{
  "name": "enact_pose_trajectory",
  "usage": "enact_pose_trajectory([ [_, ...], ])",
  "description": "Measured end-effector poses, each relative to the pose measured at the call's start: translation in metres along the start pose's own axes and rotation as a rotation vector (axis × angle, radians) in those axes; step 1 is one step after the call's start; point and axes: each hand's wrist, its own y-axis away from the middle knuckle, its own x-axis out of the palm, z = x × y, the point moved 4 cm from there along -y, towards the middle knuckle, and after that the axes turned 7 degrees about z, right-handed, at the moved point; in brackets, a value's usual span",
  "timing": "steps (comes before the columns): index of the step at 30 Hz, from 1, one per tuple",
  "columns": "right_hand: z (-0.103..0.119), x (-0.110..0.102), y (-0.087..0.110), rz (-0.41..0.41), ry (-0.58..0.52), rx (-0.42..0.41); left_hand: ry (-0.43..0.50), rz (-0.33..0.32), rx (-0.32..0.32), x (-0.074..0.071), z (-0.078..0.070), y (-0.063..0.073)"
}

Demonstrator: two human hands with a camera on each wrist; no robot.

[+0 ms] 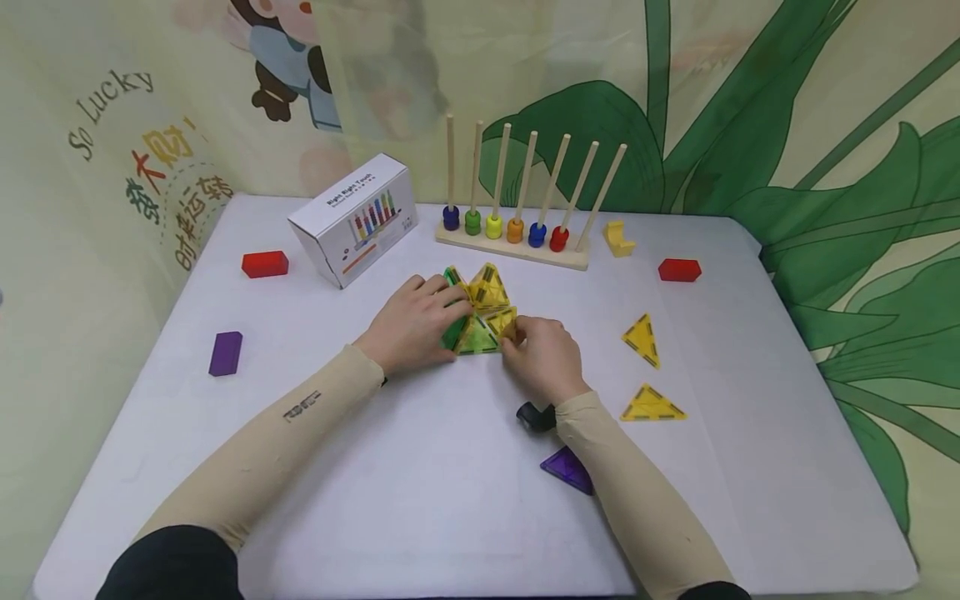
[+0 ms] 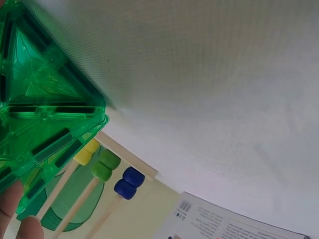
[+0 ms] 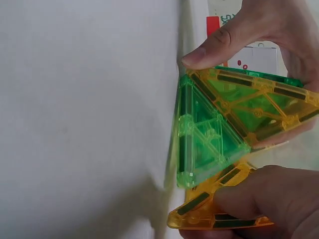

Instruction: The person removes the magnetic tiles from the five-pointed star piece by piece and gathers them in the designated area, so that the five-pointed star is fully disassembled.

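A small structure of clear green and yellow triangular magnetic tiles stands mid-table. My left hand grips it from the left; in the right wrist view its thumb presses by a corner and its fingers reach round the far side. My right hand pinches a yellow triangular magnetic tile between thumb and fingers, right beside the green face. Green tiles with dark magnet strips fill the left of the left wrist view, two left fingertips below them.
Behind stand a bead-and-peg rack and a white box. Two yellow triangles lie to the right, a purple triangle near the right forearm. Red blocks, a purple block and a yellow piece lie around.
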Motion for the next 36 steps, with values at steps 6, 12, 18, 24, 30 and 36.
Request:
enact_pose_trajectory([
  [6, -0.023, -0.007, 0.007, 0.083, -0.045, 0.048, 0.02, 0.003, 0.007, -0.002, 0.001, 0.001],
  [12, -0.055, -0.015, 0.013, 0.189, -0.06, 0.155, 0.033, 0.029, -0.011, -0.005, 0.005, 0.005],
  [18, -0.075, -0.024, 0.015, 0.186, -0.049, 0.236, 0.036, 0.026, -0.02, -0.002, 0.009, 0.009],
  [24, -0.084, -0.033, 0.015, 0.144, 0.0, 0.307, 0.045, 0.011, -0.007, 0.001, 0.008, 0.008],
  [30, -0.085, -0.04, 0.015, 0.072, 0.056, 0.328, 0.059, -0.012, 0.004, 0.0, 0.005, 0.005],
  [36, -0.069, -0.039, 0.013, -0.024, 0.034, 0.238, 0.062, -0.026, 0.013, 0.002, 0.003, 0.003],
])
